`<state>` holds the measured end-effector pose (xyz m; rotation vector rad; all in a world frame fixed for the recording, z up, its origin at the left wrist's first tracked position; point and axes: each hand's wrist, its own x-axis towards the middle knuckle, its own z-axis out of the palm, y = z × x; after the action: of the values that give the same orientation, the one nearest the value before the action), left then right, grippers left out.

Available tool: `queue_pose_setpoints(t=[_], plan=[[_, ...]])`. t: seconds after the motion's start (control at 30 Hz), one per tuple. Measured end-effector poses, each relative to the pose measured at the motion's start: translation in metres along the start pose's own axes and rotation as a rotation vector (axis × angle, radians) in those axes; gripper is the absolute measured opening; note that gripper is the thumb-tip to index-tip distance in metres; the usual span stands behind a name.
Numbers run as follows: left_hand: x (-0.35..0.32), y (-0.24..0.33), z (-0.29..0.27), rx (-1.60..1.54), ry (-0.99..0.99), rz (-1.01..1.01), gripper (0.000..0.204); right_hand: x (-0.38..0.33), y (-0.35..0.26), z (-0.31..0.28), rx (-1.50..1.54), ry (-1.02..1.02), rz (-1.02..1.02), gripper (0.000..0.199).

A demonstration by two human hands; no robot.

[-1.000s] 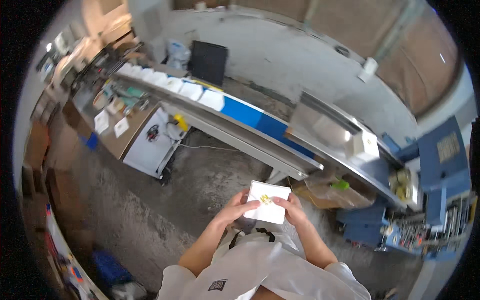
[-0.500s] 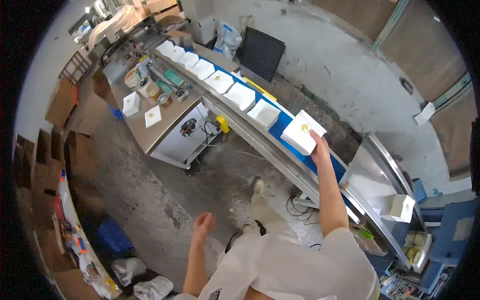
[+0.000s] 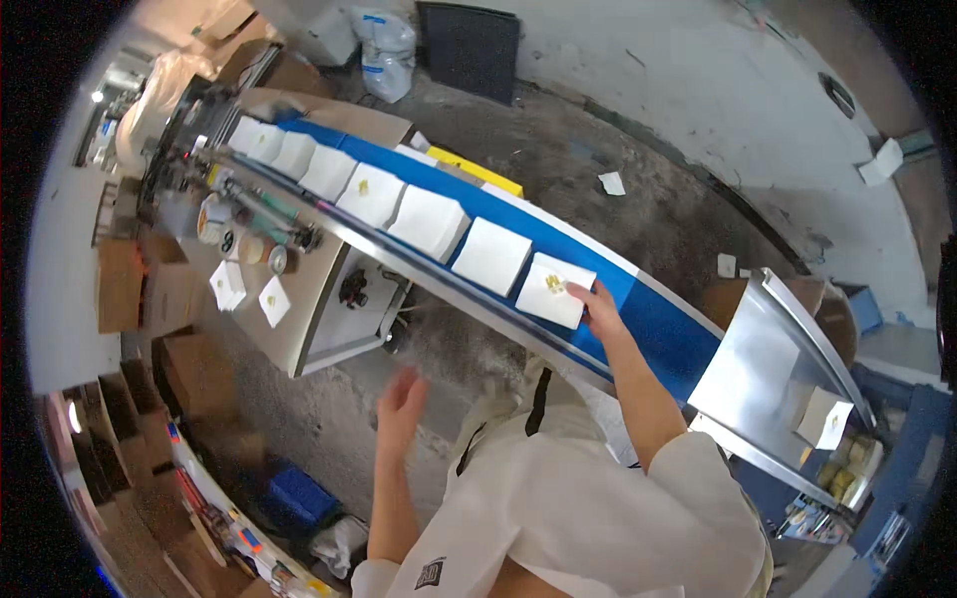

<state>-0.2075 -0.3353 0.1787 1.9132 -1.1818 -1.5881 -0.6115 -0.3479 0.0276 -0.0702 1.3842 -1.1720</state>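
head view looks down on a person in a white coat standing at a long blue belt that runs slantwise from upper left to lower right. their right hand is stretched out over the belt, fingers resting on the near edge of a white square packet that lies flat on the blue. it reads as a light touch with spread fingers, not a closed grasp, though the fingers hide the corner, so i can't be sure how much of the edge they pinch. the packet sits at the end of a row of white packets, each flat and close behind the last, spaced so none overlaps. a small yellow mark shows on top of it, facing up where it can be seen.

the left hand hangs free out to the side over the concrete floor, open and empty, likely for balance during the reach.

past the belt's lower end stands a metal chute with another white packet lying on it. a low table with jars and tape rolls stands on the near side of the belt, within arm's reach.
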Motion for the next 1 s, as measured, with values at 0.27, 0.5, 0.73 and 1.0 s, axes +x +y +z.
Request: queue_pose_setpoints(t=[0.27,0.5,0.73,1.0], plan=[[0.077,0.150,0.140,0.117,-0.514,0.231,0.055,-0.026,-0.017,0.006,-0.058,0.126,-0.025,0.066],[0.189,0.089,0.235,0.559,-0.525,0.369,0.084,-0.064,0.013,0.009,-0.543,0.388,-0.306,0.057],[0.187,0.090,0.270,0.285,-0.824,0.053,0.104,-0.187,-0.005,0.000,-0.385,0.490,-0.319,0.052],[0.175,0.111,0.264,0.514,-0.660,0.456,0.098,-0.296,-0.066,-0.049,-0.292,0.431,-0.491,0.049]])
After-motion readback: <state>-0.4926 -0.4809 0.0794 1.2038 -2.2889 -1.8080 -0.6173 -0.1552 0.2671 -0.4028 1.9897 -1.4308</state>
